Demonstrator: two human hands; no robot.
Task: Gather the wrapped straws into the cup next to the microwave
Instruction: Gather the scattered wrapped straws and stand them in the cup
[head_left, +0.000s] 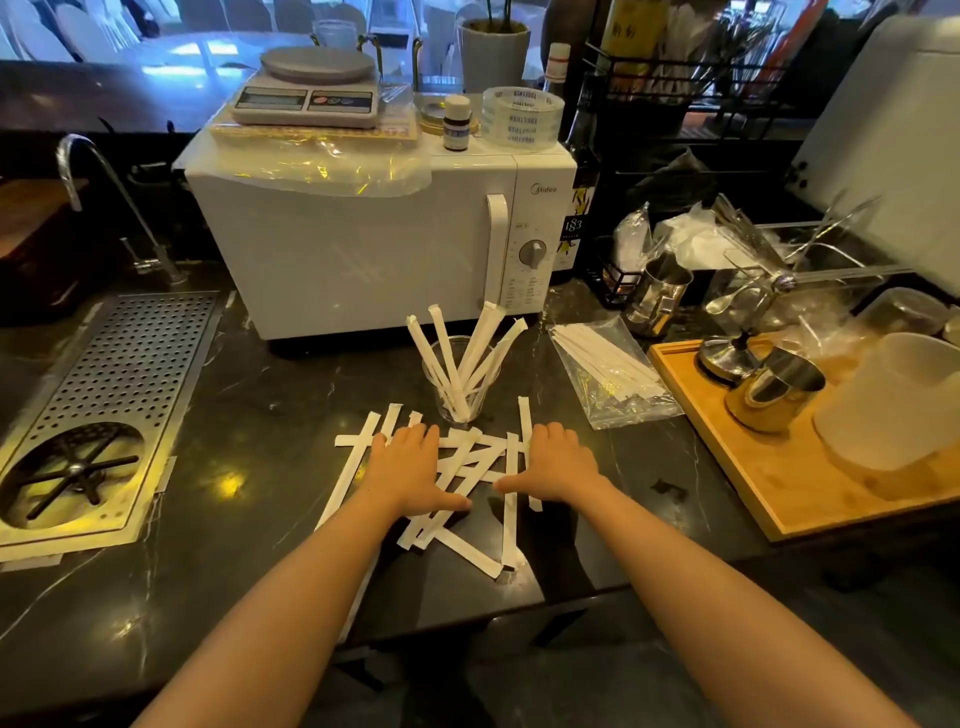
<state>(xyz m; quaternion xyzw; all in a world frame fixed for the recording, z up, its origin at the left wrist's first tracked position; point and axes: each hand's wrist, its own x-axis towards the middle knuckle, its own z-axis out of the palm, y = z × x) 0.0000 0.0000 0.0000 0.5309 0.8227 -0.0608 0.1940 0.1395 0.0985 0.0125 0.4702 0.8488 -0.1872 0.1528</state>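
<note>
A clear cup (461, 387) stands on the dark counter just in front of the white microwave (363, 244), with several white wrapped straws (457, 348) leaning out of it. Below the cup lies a scattered pile of wrapped straws (470, 467), crossing one another. My left hand (410, 467) lies flat, palm down, on the left part of the pile. My right hand (558, 465) lies flat on its right part, thumb pointing inward. Neither hand grips a straw; the fingers are spread over them.
A clear plastic bag of more straws (608, 379) lies right of the cup. A wooden tray (769, 483) with steel pitchers (774, 395) and a white container sits at the right. A perforated metal drain plate (104, 405) and faucet (98, 202) are at the left.
</note>
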